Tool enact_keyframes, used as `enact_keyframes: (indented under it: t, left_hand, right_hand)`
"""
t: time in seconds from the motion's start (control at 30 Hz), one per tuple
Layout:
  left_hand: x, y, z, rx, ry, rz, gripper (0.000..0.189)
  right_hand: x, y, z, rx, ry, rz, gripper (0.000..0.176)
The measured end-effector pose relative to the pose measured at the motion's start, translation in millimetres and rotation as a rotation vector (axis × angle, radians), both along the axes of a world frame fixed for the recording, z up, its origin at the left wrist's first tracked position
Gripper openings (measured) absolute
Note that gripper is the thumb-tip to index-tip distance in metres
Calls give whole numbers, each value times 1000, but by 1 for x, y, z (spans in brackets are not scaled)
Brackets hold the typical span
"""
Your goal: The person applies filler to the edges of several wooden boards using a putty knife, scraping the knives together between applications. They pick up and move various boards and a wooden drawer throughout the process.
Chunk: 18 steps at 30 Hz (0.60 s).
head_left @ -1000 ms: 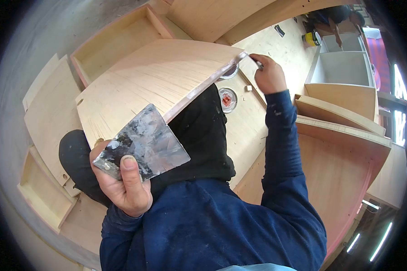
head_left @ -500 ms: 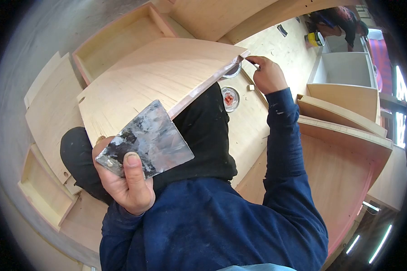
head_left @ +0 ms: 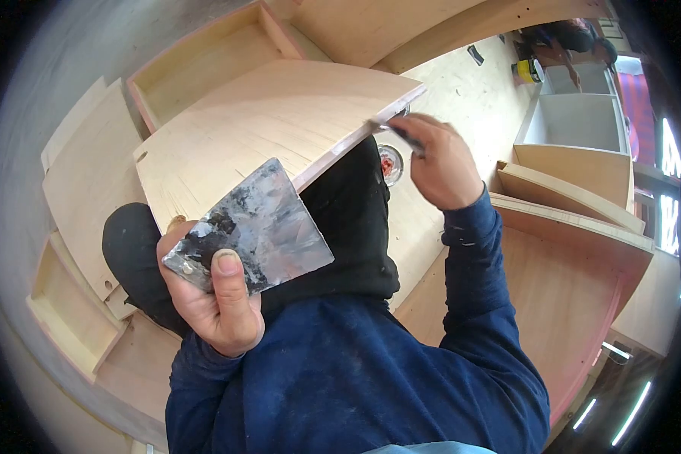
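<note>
Smoothing the pale edge [head_left: 333,157] of the panel [head_left: 265,113], upper centre of the frame, looks to be the step in hand. The right hand [head_left: 446,155] has its fingers curled round a knife [head_left: 401,135]; blur hides whether its tip touches the edge. The left hand [head_left: 223,303] pinches a smeared plate [head_left: 261,227], thumb on top, left of centre. The next stroke would call for even pressure along the edge.
</note>
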State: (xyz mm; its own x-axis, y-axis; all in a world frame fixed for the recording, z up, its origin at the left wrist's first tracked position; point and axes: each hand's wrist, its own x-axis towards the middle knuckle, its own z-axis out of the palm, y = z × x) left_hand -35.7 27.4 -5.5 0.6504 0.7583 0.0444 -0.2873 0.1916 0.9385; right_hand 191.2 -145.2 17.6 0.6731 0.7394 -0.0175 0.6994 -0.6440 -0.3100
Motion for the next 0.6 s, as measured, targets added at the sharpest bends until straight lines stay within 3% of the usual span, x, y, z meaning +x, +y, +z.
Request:
enact_keyframes:
  t: [0.13, 0.33, 0.5, 0.6]
  left_hand:
    - [-6, 2, -4, -30, -3, 21, 35]
    - [-8, 5, -9, 12, -78, 6, 38]
    - [-11, 7, -13, 21, -56, -6, 37]
    - [-9, 6, -5, 5, -50, 5, 38]
  right_hand:
    - [8, -8, -9, -114, -227, -155, 47]
    - [-14, 12, -15, -210, -220, -165, 47]
    - [-47, 27, -7, -82, -168, 13, 52]
    - [-44, 22, -7, 72, 15, 108, 53]
